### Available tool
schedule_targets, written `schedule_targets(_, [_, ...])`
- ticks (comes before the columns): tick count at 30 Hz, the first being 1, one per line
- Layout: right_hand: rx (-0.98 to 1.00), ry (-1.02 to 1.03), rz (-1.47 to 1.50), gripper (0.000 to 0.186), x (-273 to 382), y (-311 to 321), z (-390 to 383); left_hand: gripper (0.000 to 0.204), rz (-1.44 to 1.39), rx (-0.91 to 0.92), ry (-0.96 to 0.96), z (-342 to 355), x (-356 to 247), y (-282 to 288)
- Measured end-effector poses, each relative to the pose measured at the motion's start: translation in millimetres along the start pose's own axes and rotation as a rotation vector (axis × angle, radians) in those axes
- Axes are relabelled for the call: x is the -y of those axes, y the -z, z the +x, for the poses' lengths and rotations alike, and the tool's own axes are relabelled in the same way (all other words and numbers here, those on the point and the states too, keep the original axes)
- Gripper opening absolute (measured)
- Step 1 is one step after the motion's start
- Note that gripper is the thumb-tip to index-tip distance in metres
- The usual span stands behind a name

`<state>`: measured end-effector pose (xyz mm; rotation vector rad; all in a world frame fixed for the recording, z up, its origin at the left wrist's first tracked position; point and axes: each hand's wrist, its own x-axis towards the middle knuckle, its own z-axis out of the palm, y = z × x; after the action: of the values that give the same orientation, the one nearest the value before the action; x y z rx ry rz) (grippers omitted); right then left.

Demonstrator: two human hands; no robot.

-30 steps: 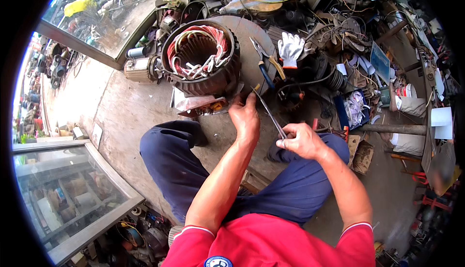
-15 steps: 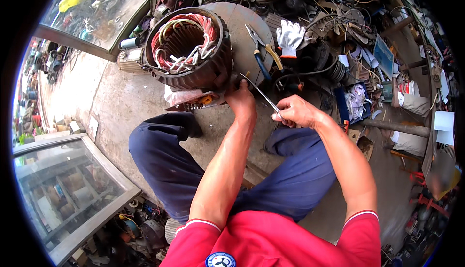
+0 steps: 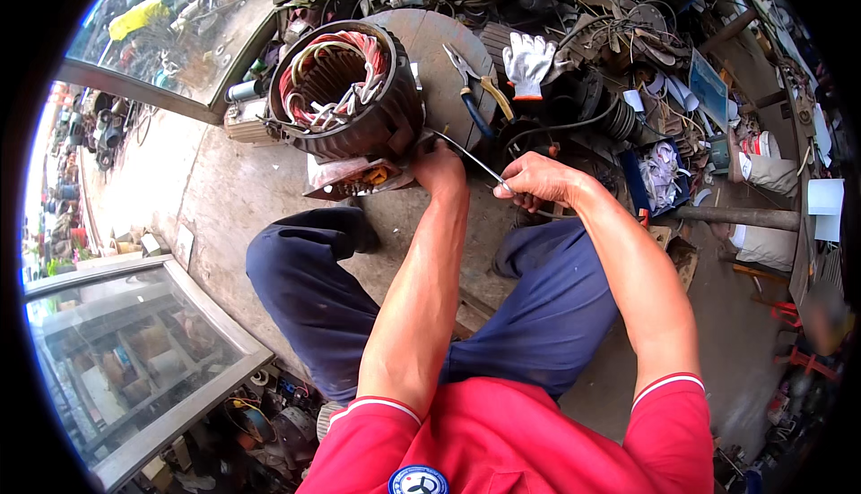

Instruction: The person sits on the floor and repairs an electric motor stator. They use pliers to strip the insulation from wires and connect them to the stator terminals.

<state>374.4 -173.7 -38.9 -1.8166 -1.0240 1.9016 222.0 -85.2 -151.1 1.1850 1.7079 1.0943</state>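
An upright motor stator (image 3: 359, 140), with red and white winding ends (image 3: 314, 113) in its top, stands by a round board (image 3: 444, 37). An open terminal box (image 3: 359, 176) is at its front. My left hand (image 3: 438, 171) is closed beside that box at the housing's lower right; what its fingertips grip is hidden. My right hand (image 3: 538, 180) grips a long slim steel tool (image 3: 475, 160), whose far end reaches up beside my left fingers. Blue-handled pliers (image 3: 473, 108) and yellow-handled pliers (image 3: 498, 98) lie on the board, with a white glove (image 3: 529, 64) to their right.
Scrap parts and cables (image 3: 610, 37) crowd the back and right. A blue box (image 3: 641, 189) holds crumpled material. A glazed frame (image 3: 256, 342) lies at lower left, a glass panel (image 3: 170, 19) stands upper left, and a metal bar (image 3: 735, 216) juts in from the right.
My right hand and the tool have moved upward, the tool's far end reaching further in beside the housing. My left hand has shifted slightly up and left, its fingertips now less visible.
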Motion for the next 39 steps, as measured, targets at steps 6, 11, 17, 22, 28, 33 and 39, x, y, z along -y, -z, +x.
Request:
schedule_targets(6, [0.023, -0.004, -0.047, 0.035, -2.9, 0.5, -3.5, 0.024, -0.029, 0.001, -0.102, -3.4, 2.5, -0.2])
schedule_targets(11, [0.025, -0.034, -0.037, 0.036, -4.5, 0.3, -1.7, 0.021, -0.122, 0.090, -0.049, -4.2, 5.0, 0.2])
schedule_targets(17, [0.035, -0.028, -0.045, 0.036, -2.8, -0.2, -1.0, 0.021, -0.180, 0.006, -0.079, -0.9, 12.5, -6.0])
schedule_targets(22, [0.020, -0.028, -0.047, 0.037, -5.9, 0.8, -0.7, 0.022, -0.148, 0.081, -0.022, -1.9, 10.5, -4.5])
schedule_targets(28, [0.027, -0.022, -0.059, 0.039, -6.2, 1.0, 0.8, 0.022, -0.155, 0.073, -0.039, -1.5, 12.2, -4.7])
schedule_targets(33, [0.036, -0.015, -0.079, 0.041, -5.9, 1.4, 1.3, 0.021, -0.193, 0.056, -0.038, -3.8, 8.5, -3.7])
schedule_targets(39, [0.010, -0.008, -0.026, 0.038, -9.9, 1.7, 2.4, 0.018, -0.210, 0.069, -0.010, -10.6, -4.9, -0.7])
